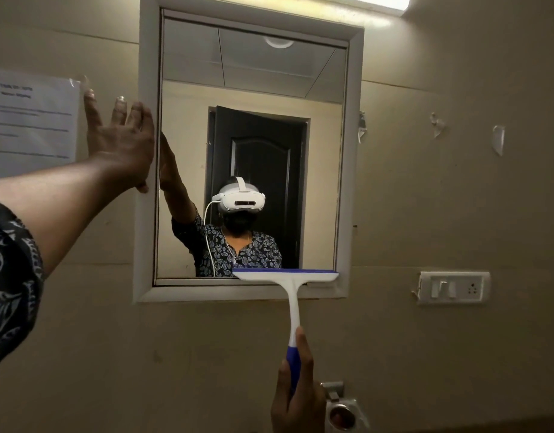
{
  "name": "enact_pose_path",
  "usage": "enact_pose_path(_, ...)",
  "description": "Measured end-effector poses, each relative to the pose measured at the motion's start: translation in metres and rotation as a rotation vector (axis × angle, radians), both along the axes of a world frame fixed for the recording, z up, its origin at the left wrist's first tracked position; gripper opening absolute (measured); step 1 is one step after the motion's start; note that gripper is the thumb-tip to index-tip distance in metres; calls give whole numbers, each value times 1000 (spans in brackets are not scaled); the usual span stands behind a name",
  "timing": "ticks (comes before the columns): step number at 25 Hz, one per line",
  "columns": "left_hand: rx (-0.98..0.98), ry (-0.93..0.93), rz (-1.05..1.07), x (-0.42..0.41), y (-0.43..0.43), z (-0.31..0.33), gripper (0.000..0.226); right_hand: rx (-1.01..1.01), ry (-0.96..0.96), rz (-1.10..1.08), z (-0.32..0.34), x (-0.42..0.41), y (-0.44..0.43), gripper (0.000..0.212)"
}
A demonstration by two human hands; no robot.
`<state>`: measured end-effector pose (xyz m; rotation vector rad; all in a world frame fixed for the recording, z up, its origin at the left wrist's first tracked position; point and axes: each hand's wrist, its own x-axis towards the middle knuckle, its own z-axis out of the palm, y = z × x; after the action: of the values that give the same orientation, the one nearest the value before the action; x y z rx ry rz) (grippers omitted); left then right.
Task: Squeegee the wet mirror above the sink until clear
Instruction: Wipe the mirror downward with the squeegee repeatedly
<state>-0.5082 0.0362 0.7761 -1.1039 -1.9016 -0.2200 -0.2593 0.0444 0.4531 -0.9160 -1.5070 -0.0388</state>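
The mirror (316, 170) hangs on the beige wall in a white frame (352, 182). A white squeegee (290, 278) with a blue rubber edge lies across the glass at its bottom right corner, handle pointing down. My right hand (297, 392) grips the blue end of that handle below the frame. My left hand (121, 142) is raised with straight, spread fingers and presses flat against the frame's left side. The glass reflects a person wearing a white headset in front of a dark door. I cannot make out water drops on the glass.
A paper notice (32, 120) is taped to the wall left of the mirror. A white switch and socket plate (453, 287) sits at the lower right. A metal holder (339, 410) is fixed to the wall beside my right hand. A tube light (372, 3) glows above.
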Motion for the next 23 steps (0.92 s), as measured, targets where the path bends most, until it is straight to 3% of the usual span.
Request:
enact_pose_path(4, 1, -9, -7, 2, 0, -1, 127, -31, 9, -43, 3, 1, -7, 72)
enact_pose_path(7, 5, -14, 22, 5, 3, -2, 126, 33, 55, 7, 35, -4, -13, 67)
enact_pose_path(10, 35, -27, 12, 5, 8, -3, 122, 137, 15, 135, 118, -18, -12, 46)
enact_pose_path(16, 96, -58, -53, 1, 14, -4, 112, 326, 14, 168, 312, -63, 14, 42)
enact_pose_path(23, 61, 27, 33, -1, 12, -2, 116, 335, 85, 233, 385, -107, 24, 46)
